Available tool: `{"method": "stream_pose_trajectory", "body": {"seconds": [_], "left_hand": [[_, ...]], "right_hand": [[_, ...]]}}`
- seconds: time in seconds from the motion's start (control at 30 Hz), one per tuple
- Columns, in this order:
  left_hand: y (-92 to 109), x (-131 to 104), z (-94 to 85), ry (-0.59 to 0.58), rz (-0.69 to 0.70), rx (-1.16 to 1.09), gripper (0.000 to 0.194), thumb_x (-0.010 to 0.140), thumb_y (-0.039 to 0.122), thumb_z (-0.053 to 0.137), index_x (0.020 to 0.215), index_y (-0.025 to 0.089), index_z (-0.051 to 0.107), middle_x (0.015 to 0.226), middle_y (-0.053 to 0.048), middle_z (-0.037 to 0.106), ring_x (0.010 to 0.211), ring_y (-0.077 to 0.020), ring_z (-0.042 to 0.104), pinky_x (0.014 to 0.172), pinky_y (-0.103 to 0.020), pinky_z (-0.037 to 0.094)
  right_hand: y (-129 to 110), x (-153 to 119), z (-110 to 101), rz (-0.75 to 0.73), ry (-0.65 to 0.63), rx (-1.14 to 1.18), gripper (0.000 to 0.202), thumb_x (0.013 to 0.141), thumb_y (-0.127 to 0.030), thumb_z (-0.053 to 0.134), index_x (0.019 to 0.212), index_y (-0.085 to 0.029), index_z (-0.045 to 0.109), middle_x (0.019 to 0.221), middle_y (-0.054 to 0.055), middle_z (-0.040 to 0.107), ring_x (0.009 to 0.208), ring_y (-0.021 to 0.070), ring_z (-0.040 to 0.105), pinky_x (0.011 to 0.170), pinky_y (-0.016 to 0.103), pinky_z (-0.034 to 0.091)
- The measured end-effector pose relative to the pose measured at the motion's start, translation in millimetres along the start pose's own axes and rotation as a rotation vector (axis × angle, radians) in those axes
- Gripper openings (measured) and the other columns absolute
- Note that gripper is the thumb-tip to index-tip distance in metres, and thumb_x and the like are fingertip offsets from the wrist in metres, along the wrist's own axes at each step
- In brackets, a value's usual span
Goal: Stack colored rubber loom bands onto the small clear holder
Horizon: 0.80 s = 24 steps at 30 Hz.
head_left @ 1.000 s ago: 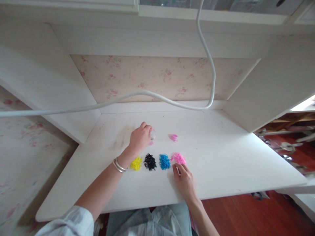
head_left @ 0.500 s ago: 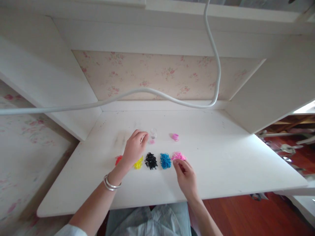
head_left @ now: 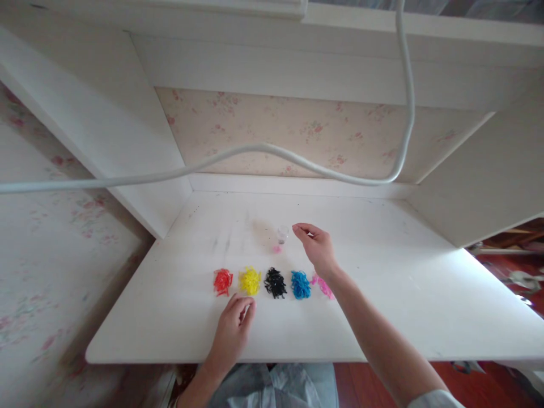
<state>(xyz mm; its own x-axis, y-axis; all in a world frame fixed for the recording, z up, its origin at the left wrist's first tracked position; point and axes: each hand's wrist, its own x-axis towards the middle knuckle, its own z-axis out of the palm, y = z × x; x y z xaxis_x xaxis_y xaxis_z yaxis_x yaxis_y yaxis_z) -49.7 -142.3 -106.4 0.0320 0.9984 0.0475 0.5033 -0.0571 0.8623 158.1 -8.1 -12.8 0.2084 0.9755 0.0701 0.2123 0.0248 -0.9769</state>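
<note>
My right hand (head_left: 315,246) is just right of a small clear container (head_left: 283,233), thumb and fingers pinched together. Whatever they grip, if anything, is too small to make out. A bit of pink (head_left: 277,249) lies at the container's near side. My left hand (head_left: 238,317) is closed with its fingertips pressed together, right at the near edge of a pile of yellow rubber bands (head_left: 250,281). In the same row lie piles of red bands (head_left: 222,281), black bands (head_left: 275,283), blue bands (head_left: 301,284) and pink bands (head_left: 325,288). My right forearm partly covers the pink pile.
All of this lies on a white desk (head_left: 170,317) with side panels and a flowered back wall. A thick white cable (head_left: 263,148) loops across the view above the desk. Red-brown floor (head_left: 355,385) shows past the near edge.
My left hand has drawn back from the clear container toward me. My right hand has moved forward from the pink pile to the container, and the pink ring-shaped piece is now out of sight.
</note>
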Motion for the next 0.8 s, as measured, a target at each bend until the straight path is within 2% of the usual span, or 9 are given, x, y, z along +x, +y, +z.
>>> {"method": "stream_pose_trajectory", "body": {"seconds": [0.1, 0.23, 0.43, 0.57, 0.8], "left_hand": [[-2, 2, -2.2, 0.027, -0.008, 0.010, 0.032, 0.092, 0.041, 0.042, 0.093, 0.018, 0.065, 0.085, -0.005, 0.061, 0.072, -0.0161, 0.055, 0.065, -0.027, 0.045], [2, 6, -1.4, 0.007, -0.007, -0.001, 0.033, 0.092, 0.041, 0.040, 0.092, 0.020, 0.066, 0.084, -0.005, 0.060, 0.069, -0.0160, 0.055, 0.064, -0.027, 0.045], [4, 5, -1.8, -0.015, -0.006, -0.034, 0.032, 0.092, 0.041, 0.040, 0.092, 0.021, 0.065, 0.086, -0.005, 0.059, 0.070, -0.0161, 0.056, 0.065, -0.028, 0.046], [4, 4, -2.8, -0.003, -0.006, -0.036, 0.030, 0.092, 0.039, 0.041, 0.091, 0.021, 0.066, 0.084, -0.004, 0.059, 0.068, -0.0154, 0.055, 0.063, -0.027, 0.045], [4, 5, -3.5, -0.021, -0.001, -0.020, 0.032, 0.092, 0.039, 0.040, 0.092, 0.021, 0.066, 0.084, -0.004, 0.060, 0.068, -0.0157, 0.055, 0.064, -0.027, 0.045]], "right_hand": [[1, 13, 8, 0.004, -0.026, -0.042, 0.033, 0.071, -0.048, 0.064, 0.085, -0.019, 0.073, 0.080, 0.003, 0.069, 0.066, 0.0140, 0.055, 0.058, 0.026, 0.039], [4, 22, 14, 0.041, -0.081, -0.123, 0.029, 0.070, -0.043, 0.064, 0.083, -0.019, 0.074, 0.079, 0.004, 0.070, 0.067, 0.0147, 0.057, 0.059, 0.025, 0.040], [3, 26, 18, -0.022, -0.128, -0.296, 0.031, 0.070, -0.043, 0.059, 0.082, -0.018, 0.074, 0.073, 0.003, 0.069, 0.061, 0.0138, 0.056, 0.055, 0.024, 0.039], [3, 27, 20, -0.049, -0.148, -0.405, 0.026, 0.070, -0.039, 0.058, 0.078, -0.021, 0.075, 0.069, 0.001, 0.068, 0.061, 0.0138, 0.057, 0.058, 0.025, 0.039], [7, 27, 21, -0.043, -0.128, -0.430, 0.023, 0.070, -0.036, 0.056, 0.075, -0.022, 0.074, 0.066, 0.000, 0.066, 0.059, 0.0124, 0.054, 0.059, 0.025, 0.039]]}}
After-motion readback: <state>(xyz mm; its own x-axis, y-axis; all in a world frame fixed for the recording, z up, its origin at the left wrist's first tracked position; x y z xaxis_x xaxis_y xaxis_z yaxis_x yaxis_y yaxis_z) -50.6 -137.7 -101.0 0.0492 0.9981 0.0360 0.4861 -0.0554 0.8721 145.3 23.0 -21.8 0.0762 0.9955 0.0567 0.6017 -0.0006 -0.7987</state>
